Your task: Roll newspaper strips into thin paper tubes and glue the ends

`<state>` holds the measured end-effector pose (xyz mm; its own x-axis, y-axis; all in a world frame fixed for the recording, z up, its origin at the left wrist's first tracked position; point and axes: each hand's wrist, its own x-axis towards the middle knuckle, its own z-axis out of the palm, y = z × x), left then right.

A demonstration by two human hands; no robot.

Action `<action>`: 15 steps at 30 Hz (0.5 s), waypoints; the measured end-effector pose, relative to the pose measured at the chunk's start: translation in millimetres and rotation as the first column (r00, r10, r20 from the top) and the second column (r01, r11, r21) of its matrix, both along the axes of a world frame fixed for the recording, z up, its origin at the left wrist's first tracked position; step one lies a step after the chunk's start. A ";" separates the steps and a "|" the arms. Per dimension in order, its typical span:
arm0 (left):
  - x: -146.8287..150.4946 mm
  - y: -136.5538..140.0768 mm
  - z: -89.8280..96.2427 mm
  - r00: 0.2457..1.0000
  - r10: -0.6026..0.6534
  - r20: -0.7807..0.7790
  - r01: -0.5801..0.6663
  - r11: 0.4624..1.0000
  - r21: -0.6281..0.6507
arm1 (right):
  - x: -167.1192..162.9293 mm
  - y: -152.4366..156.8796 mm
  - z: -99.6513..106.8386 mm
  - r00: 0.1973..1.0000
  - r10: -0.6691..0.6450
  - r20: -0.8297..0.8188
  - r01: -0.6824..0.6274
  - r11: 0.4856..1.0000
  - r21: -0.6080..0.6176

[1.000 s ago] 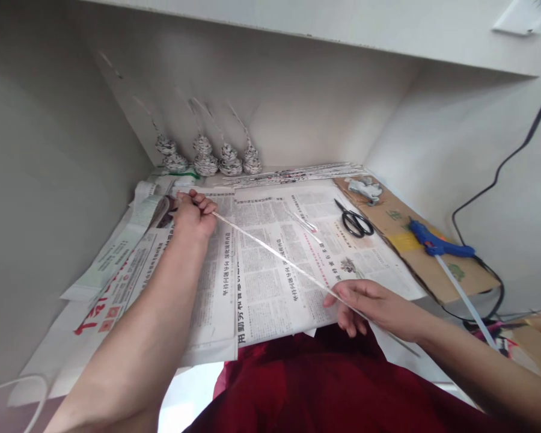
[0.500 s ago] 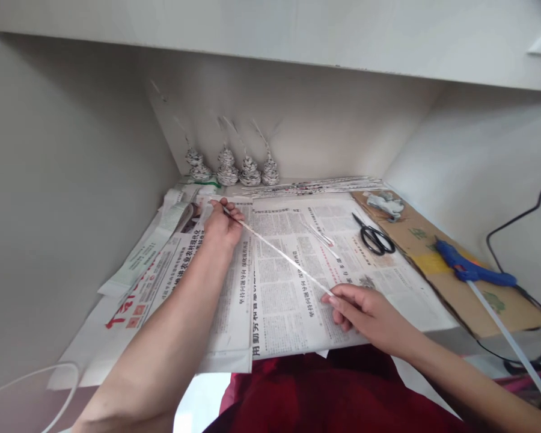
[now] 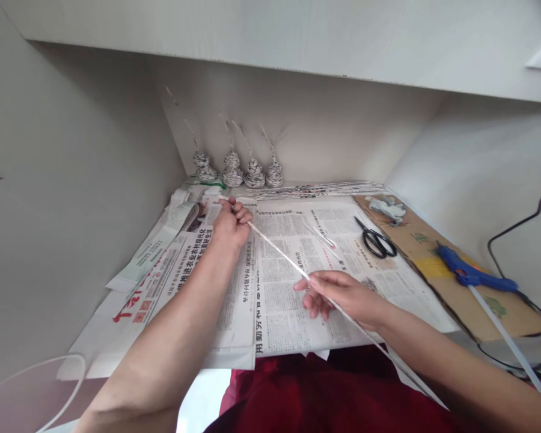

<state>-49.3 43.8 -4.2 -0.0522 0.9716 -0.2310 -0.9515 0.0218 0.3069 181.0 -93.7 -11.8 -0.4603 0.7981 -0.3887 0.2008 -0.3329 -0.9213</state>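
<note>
A thin white rolled-paper stick (image 3: 277, 248) slants across the newspaper (image 3: 279, 319), from upper left down to lower right. My left hand (image 3: 233, 221) is closed around its upper part, near the middle-left of the sheets. Farther down, my right hand (image 3: 338, 294) pinches the stick between thumb and forefinger, the other fingers loosely spread. Below this hand the stick runs on past my right forearm toward the lower right. A few short paper strips (image 3: 321, 236) lie on the newspaper beyond my right hand, and black scissors (image 3: 376, 239) rest to their right.
Several woven-paper gourd shapes (image 3: 232, 171) stand along the back wall. Beside them lies a bundle of paper sticks (image 3: 315, 190). On the right, cardboard (image 3: 433, 255) bears a crumpled grey wad (image 3: 388, 210) and a blue glue gun (image 3: 475, 270). A shelf edge (image 3: 270, 66) overhangs the table.
My right hand has moved left and slightly up along the paper stick, whose lower length now shows beyond it. My left hand keeps its hold, and the view has shifted slightly.
</note>
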 end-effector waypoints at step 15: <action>1.5 -2.2 -0.1 0.999 -0.033 0.028 0.030 0.996 0.083 | -38.8 38.7 -1.4 0.993 -0.079 -0.083 0.076 0.997 -0.032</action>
